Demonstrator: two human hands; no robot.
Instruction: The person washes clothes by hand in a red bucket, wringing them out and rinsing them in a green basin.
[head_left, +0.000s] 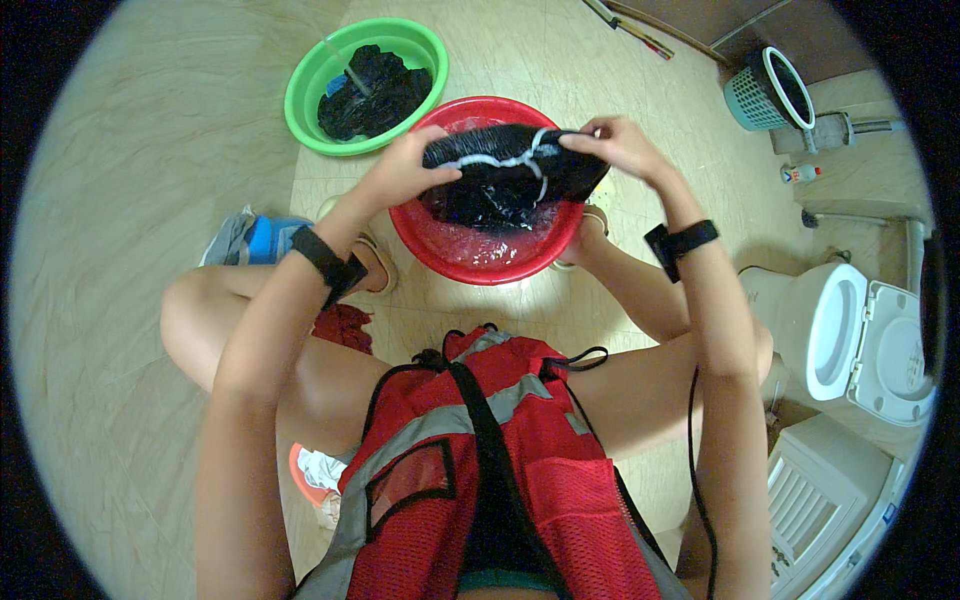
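Over the red basin I hold up a wet black garment with a gathered waistband and a white drawstring. It looks like shorts or trousers, but its lower part is bunched and dips toward the soapy water. My left hand pinches the left end of the waistband between thumb and fingers. At the other end, my right hand grips the band near the drawstring. The string hangs loosely across the front of the cloth.
A green basin with black cloth in water stands at the upper left. By my left foot lie a blue-and-white bag and dark red cloth. On the right are a toilet, a teal basket and a small bottle.
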